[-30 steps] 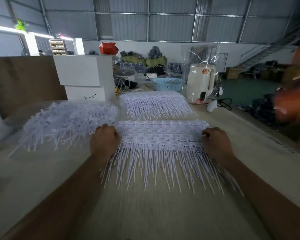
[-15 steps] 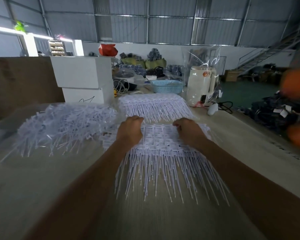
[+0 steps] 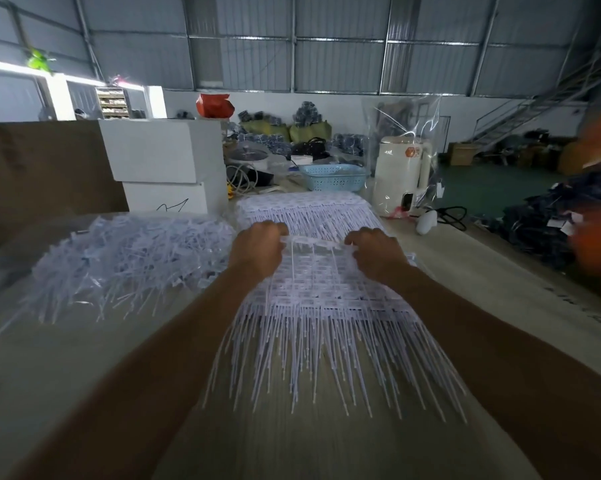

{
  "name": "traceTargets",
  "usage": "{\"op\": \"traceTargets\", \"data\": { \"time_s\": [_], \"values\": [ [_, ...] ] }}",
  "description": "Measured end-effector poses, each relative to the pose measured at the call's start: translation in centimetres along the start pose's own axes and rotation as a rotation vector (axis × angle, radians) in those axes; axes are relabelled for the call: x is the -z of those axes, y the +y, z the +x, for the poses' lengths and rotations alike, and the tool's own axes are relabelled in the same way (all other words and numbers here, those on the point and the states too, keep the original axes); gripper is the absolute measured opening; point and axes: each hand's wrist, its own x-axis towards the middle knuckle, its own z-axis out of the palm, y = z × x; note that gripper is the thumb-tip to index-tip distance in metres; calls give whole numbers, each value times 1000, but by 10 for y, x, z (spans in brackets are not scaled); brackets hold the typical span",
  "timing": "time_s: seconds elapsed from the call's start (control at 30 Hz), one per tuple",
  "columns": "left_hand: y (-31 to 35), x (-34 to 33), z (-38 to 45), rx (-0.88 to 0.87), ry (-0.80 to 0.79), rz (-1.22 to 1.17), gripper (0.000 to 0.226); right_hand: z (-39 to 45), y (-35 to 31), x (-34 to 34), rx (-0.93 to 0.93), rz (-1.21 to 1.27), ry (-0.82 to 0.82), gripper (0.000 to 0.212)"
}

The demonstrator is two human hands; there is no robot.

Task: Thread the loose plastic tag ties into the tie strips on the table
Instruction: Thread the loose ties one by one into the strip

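A stack of white tie strips [image 3: 330, 299] lies in the middle of the table, their thin tails fanned toward me. My left hand [image 3: 257, 251] and my right hand [image 3: 375, 254] each pinch the far edge of the top strip [image 3: 313, 241], which is lifted off the stack between them. A heap of loose white tag ties [image 3: 126, 258] lies to the left. A second stack of strips [image 3: 306, 213] sits just beyond my hands.
White boxes [image 3: 160, 168] stand at the back left beside a brown board [image 3: 39, 174]. A blue basket [image 3: 333, 176], a white appliance [image 3: 401, 174] in clear plastic and a cable lie at the back. The table edge [image 3: 521, 292] runs down the right, with dark bundles on the floor.
My hands moved from the two ends of the near stack to its far edge, closer together, and have lifted the top strip off the stack.
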Motion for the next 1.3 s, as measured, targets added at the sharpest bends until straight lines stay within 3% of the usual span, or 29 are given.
{"op": "traceTargets", "data": {
  "time_s": [0.1,0.23,0.37,0.5,0.7,0.83,0.9,1.0,1.1,1.2,1.3],
  "values": [
    [2,31,2,-47,79,-79,22,1,8,19,-22,105,-17,22],
    [5,73,2,-87,118,-189,19,-20,12,17,-17,241,-84,37],
    [20,96,-8,-179,158,-104,22,-33,24,19,-105,191,91,29],
    [26,90,-23,-216,170,-84,19,-33,41,41,-198,327,52,22],
    [5,85,-37,-58,109,-276,18,-36,43,67,-213,452,-9,61],
    [-8,91,-49,26,162,-438,15,-49,35,92,-192,802,-205,77],
    [-16,93,-61,25,146,-457,15,-64,34,95,-131,855,-283,82],
    [-35,93,-80,16,99,-455,12,-88,35,87,-32,897,-303,70],
    [-57,93,-94,16,39,-424,25,-109,41,75,53,920,-295,29],
    [-75,92,-103,-15,-40,-425,26,-130,47,57,59,959,-376,31],
    [-82,92,-111,-60,-163,-438,28,-145,51,39,-77,1159,-331,26]
  ]
}}
